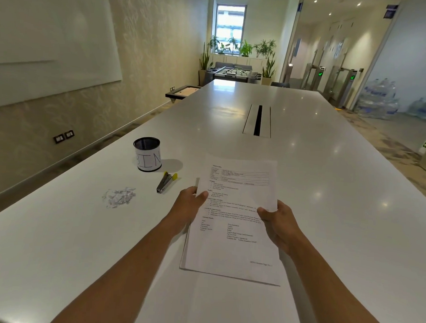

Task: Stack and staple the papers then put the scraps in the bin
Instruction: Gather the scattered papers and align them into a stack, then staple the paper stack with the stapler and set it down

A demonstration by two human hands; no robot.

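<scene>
now left hand (190, 202) and right hand (276, 220) pinch thin printed papers (236, 211) — shredded scraps (119, 197) near cylindrical mesh bin (147, 154).

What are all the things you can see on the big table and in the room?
papers: one stack, white with black print, held over the near table
stapler: one, silver and black with yellow end, left of the papers
bin: one, black mesh cup with white label reading BIN, behind the stapler
scraps: one small heap, white, left of the stapler
table: one, white, long, with a cable slot in the middle
whiteboard: one, white, left wall
plants: several, green, by the far window
foosball table: one, dark, beyond the table's far end
water bottles: many, clear blue, right side floor
left hand: one, grips the papers' left edge
right hand: one, grips the papers' right edge
</scene>
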